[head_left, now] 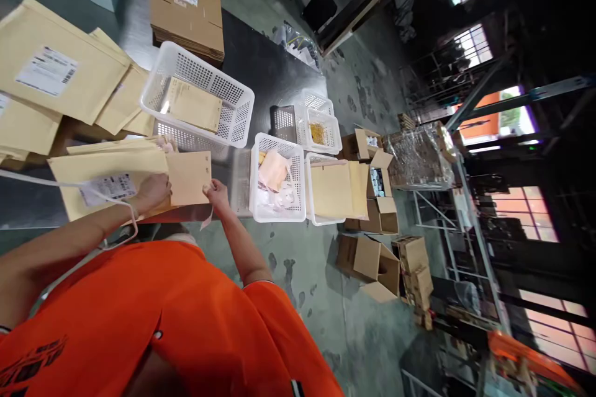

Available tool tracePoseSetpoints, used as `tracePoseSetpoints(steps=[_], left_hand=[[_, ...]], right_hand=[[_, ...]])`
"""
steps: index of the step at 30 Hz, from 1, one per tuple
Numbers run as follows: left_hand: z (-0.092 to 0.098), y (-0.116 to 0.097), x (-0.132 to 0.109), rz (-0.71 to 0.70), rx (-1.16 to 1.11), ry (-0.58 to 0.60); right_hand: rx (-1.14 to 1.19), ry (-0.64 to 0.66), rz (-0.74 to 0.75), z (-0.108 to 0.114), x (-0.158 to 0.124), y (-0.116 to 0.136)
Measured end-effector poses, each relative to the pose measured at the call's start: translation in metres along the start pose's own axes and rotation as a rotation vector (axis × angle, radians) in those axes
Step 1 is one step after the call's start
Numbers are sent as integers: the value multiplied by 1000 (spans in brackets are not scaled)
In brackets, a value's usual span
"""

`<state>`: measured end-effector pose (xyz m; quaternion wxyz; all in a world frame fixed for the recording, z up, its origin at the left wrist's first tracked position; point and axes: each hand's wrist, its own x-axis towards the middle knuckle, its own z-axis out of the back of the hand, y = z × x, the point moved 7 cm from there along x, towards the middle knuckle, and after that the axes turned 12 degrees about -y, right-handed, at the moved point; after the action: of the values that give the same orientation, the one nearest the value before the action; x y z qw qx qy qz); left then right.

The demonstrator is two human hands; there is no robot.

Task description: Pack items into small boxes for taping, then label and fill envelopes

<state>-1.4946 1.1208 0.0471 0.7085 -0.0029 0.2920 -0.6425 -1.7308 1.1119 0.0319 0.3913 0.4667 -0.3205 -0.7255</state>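
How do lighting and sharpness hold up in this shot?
Head view: windows glare against dark surroundings; head view: the metal table has shiny reflections; head view: left hand and right hand look fairly clear, envelope label print unreadable.

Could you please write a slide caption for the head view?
Left hand and right hand hold brown paper near a labelled envelope and a white basket.
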Motion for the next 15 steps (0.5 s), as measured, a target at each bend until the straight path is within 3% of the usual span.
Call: tracePoseSetpoints(steps=[3, 6, 9, 13, 15], left_hand=[[3, 4, -4, -10, 4, -4], [11, 10, -6, -3, 22, -34], [16, 3, -11, -35, 27, -48], [5, -32, -28, -156, -23, -21], [-2, -46, -37, -184, -39, -9]], right_hand=[[28, 44, -121, -12, -12, -4], [120, 86, -174, -2, -12, 10], [172, 95, -195, 7, -11, 21], [77, 195, -209, -26, -28, 12], [-78, 279, -129, -51, -37, 6]])
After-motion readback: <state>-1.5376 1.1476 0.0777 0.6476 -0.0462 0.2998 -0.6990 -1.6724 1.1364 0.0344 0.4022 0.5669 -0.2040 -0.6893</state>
